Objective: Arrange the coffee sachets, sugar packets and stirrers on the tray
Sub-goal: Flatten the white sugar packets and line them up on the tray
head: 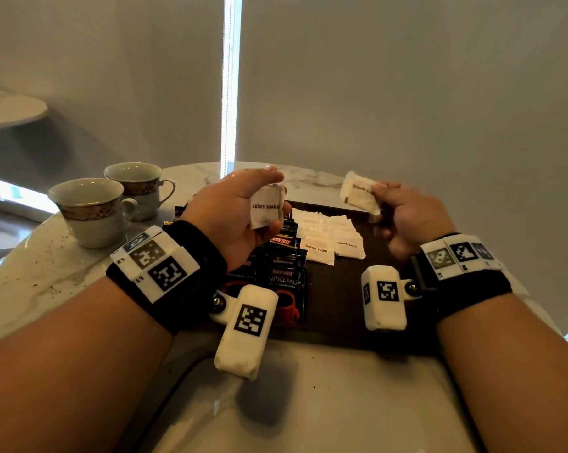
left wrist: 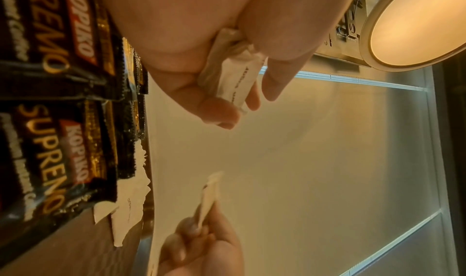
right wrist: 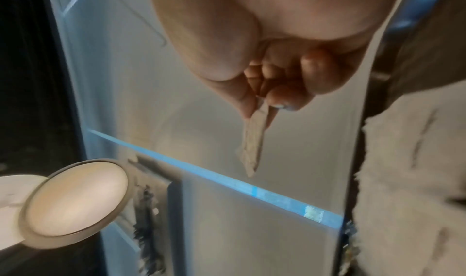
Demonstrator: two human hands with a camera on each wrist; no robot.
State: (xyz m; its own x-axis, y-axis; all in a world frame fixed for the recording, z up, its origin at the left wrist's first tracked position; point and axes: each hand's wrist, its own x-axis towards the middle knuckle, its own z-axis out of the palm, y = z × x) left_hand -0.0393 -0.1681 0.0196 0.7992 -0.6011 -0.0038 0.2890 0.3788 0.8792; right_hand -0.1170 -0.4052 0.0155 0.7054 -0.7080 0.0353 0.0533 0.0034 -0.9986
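While cups (head: 112, 204) show overhead, wrist views reveal lamp (left wrist: 413, 21).

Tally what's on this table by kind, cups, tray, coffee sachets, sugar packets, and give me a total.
White porcelain teacups with gold patterned bands: 2
Dark brown wooden tray: 1
Black Kopiko coffee sachets: overlapping, uncountable
White paper brown-sugar packets: overlapping, uncountable
Total countable: 3

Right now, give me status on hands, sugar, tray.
Left hand grips several brown sugar packets. Right hand pinches one packet. Both above tray; sachets already laid. Nothing blocking.
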